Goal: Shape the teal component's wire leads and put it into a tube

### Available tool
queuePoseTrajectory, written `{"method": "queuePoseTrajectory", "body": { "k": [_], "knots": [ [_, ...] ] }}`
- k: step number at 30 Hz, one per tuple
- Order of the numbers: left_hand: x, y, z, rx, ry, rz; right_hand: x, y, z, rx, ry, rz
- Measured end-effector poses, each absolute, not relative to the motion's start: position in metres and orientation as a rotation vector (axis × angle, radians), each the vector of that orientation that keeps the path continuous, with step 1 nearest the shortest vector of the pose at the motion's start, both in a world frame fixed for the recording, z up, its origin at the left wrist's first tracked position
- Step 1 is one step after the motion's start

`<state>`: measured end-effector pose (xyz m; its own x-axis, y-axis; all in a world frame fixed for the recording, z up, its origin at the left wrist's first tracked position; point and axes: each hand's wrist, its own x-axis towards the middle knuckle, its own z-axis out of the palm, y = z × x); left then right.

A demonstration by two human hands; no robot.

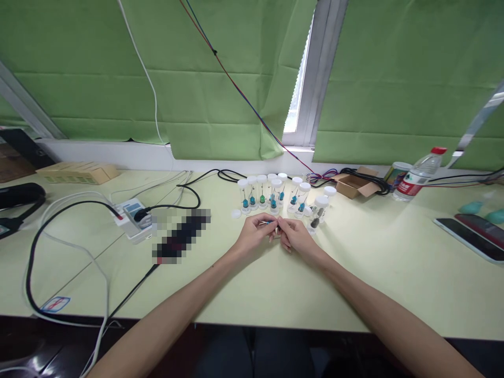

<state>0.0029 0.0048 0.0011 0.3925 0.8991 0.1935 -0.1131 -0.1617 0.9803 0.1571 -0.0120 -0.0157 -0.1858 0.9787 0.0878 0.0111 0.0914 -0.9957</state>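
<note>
My left hand (255,232) and my right hand (296,235) meet above the table, fingertips almost touching. Both are closed in a pinch. A sliver of a thin blue piece (268,223) shows at the left fingers; its kind is too small to tell. Something small and dark lies between the fingertips, mostly hidden by the right fingers. Just beyond stand several clear vials (262,191) with white caps, holding needle-like pieces with blue or green bases. Nearest my right hand, one vial (317,214) contains dark-based pieces. A loose white cap (236,213) lies left of the group.
A small open cardboard box (356,184), a can (397,173) and a water bottle (419,176) stand at the back right. Phones (470,239) lie farther right. A white power strip (134,218), cables and a blurred-out dark object (181,239) occupy the left.
</note>
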Motion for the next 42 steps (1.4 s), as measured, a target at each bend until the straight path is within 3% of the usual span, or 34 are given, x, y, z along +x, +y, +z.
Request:
{"method": "queuePoseTrajectory", "body": {
  "k": [42],
  "knots": [
    [0.0047, 0.0026, 0.0039, 1.444, 0.753, 1.057, 0.1569, -0.012, -0.0167, -1.1, -1.449, 1.251]
  ]
}}
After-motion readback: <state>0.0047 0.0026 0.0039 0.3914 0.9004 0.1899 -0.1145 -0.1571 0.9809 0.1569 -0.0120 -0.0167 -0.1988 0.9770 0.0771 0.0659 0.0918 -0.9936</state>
